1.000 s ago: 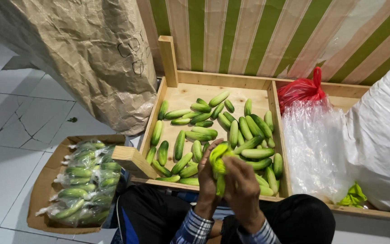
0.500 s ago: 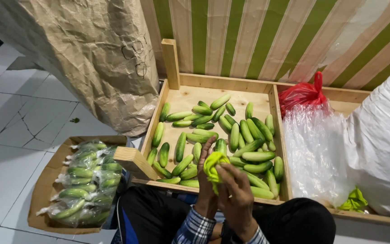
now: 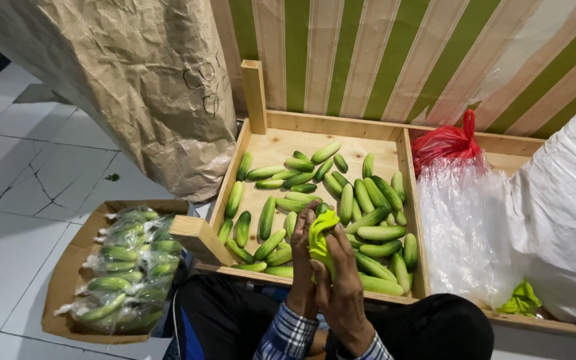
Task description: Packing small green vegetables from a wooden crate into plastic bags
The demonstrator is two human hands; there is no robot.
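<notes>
Both hands [image 3: 328, 280] clasp something yellow-green [image 3: 321, 235], possibly a bag.

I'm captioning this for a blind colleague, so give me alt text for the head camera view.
Both hands, left hand and right hand, hold a yellow-green strip over a wooden crate of loose green cucumbers. A cardboard tray of bagged cucumbers lies on the tiled floor at left; clear plastic bags sit at right.
</notes>
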